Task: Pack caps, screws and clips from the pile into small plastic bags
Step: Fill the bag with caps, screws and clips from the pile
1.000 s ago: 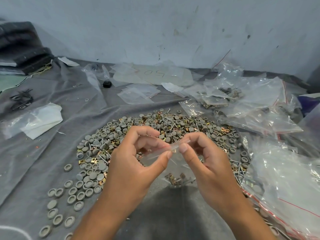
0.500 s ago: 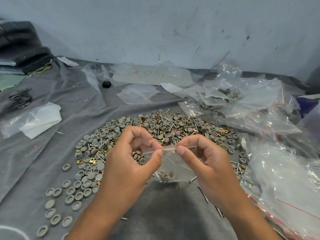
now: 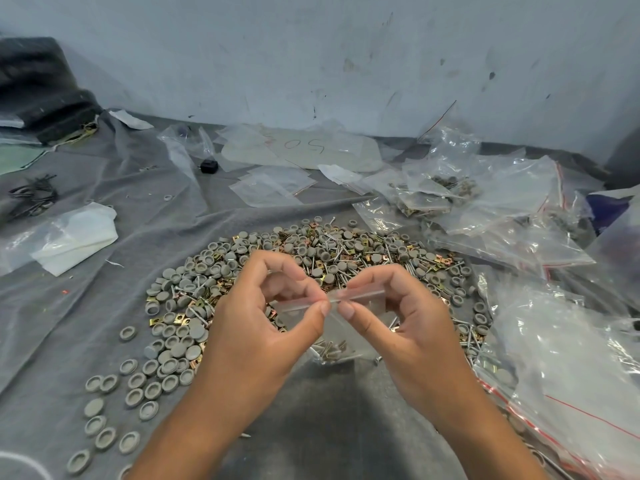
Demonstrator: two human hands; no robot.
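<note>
Your left hand and right hand both pinch the top strip of one small plastic bag, thumbs nearly meeting at its middle. The bag hangs between your hands, a few screws and caps gathered at its bottom. The pile spreads from 9 to 2 o'clock around your hands. Large bags crowd 3 o'clock; bare grey cloth lies at 9 and 6 o'clock.
</note>
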